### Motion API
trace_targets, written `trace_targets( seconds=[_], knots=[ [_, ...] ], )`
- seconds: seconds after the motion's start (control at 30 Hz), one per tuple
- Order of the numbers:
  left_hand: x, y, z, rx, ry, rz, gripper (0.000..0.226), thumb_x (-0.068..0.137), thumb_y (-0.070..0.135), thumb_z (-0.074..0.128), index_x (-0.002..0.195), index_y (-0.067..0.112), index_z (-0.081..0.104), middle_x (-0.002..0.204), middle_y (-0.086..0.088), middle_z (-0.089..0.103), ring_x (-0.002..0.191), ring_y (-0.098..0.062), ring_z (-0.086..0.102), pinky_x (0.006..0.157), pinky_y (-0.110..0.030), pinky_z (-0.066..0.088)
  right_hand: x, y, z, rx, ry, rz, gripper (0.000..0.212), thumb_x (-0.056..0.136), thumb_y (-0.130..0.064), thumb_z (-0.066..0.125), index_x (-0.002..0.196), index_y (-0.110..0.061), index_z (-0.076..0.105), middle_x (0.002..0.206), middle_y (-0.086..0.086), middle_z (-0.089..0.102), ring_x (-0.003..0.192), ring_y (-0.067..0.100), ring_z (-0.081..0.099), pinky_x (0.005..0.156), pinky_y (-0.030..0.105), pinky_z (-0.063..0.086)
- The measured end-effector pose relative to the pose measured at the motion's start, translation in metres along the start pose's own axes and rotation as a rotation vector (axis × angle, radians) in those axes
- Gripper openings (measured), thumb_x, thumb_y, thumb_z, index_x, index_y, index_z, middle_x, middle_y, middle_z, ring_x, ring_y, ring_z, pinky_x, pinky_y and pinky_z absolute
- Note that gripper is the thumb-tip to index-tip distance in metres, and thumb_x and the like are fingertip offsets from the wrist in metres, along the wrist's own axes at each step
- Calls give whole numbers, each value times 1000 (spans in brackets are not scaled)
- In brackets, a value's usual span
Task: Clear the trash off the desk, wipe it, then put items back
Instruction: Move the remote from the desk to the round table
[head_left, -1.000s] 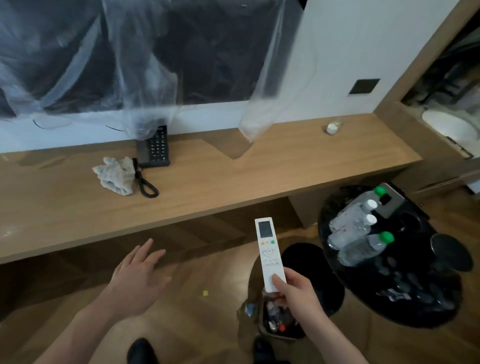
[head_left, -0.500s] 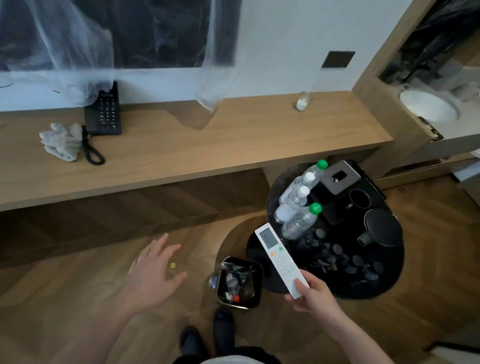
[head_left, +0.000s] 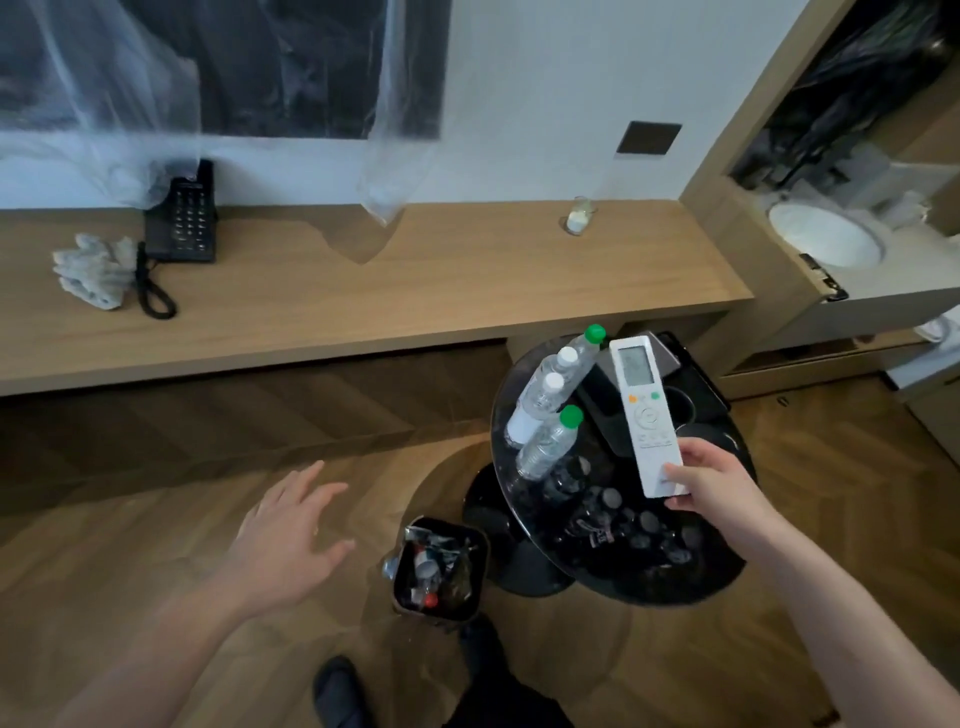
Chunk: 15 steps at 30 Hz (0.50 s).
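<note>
Right now your right hand (head_left: 714, 486) pinches the lower end of the white remote (head_left: 645, 413), thumb on its face and fingers curled behind, so its screen end points up and away from your fingertips. Your left hand (head_left: 291, 535) is relaxed with its fingers spread, holding nothing, hovering over the floor.

Just beneath the remote is the round black side table (head_left: 691, 582), and beside your thumb four water bottles (head_left: 548, 441) lie on it, two with green caps and two with white, next to a black tray (head_left: 696, 374) whose contents I cannot make out. Below and left of your fingers the small bin (head_left: 441, 566) stands on the floor, holding wrappers and other trash.

Further out, the desk (head_left: 415, 301) carries a cloth (head_left: 91, 273) touching the phone (head_left: 182, 221) cord, and a small glass (head_left: 579, 215) near its right end.

Judging by the trash in the bin and the bare desktop, you are at the putting-back step. The next move calls for carrying the remote up past the table's far edge and laying it flat on the desk.
</note>
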<state>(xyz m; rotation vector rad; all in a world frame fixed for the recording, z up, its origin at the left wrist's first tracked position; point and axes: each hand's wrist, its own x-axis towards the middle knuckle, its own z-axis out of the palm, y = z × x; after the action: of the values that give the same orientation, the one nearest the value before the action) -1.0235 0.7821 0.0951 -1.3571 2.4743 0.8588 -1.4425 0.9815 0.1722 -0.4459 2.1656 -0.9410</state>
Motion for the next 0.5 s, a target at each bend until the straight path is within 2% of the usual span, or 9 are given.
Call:
trace_targets(
  seconds=[0.07, 0.13, 0.2, 0.27, 0.4, 0.5],
  knots=[
    [4, 14, 1, -6, 24, -15, 76, 94, 65, 59, 159, 40, 30, 174, 7, 5, 160, -22, 7, 128, -49, 20, 26, 1, -5, 2, -16, 21, 32, 100, 2, 57, 128, -14, 58, 121, 5, 71, 99, 23, 72, 79, 41, 60],
    [7, 30, 4, -23, 53, -43, 75, 94, 64, 59, 159, 40, 30, 173, 7, 6, 160, -22, 6, 128, -50, 20, 52, -3, -8, 28, -33, 60, 45, 99, 4, 57, 140, -10, 48, 115, 8, 69, 98, 29, 72, 82, 45, 62],
    [9, 50, 9, -48, 79, -68, 75, 94, 64, 59, 159, 39, 30, 173, 6, 7, 160, -22, 7, 128, -49, 20, 81, -3, -12, 66, -80, 123, 61, 97, 8, 58, 153, -6, 35, 119, 14, 65, 97, 32, 72, 75, 41, 65],
    [11, 72, 17, -74, 101, -94, 74, 94, 63, 59, 158, 39, 31, 173, 6, 8, 160, -23, 8, 129, -48, 19, 110, -2, -12, 59, -148, 145, 67, 95, 11, 59, 154, -3, 33, 124, 17, 64, 98, 31, 72, 68, 38, 66],
    [10, 107, 35, -105, 106, -148, 75, 94, 64, 59, 159, 38, 31, 173, 6, 9, 160, -22, 6, 129, -47, 18, 155, 3, 6, 56, -260, 175, 42, 94, 15, 54, 134, 3, 51, 124, 21, 67, 105, 35, 70, 61, 36, 65],
    [3, 125, 49, -117, 131, -208, 76, 93, 64, 59, 159, 37, 31, 173, 6, 10, 160, -22, 8, 129, -47, 19, 181, 16, 26, 77, -286, 227, 39, 94, 19, 46, 130, 5, 55, 118, 21, 68, 94, 32, 69, 53, 33, 63]
  ],
)
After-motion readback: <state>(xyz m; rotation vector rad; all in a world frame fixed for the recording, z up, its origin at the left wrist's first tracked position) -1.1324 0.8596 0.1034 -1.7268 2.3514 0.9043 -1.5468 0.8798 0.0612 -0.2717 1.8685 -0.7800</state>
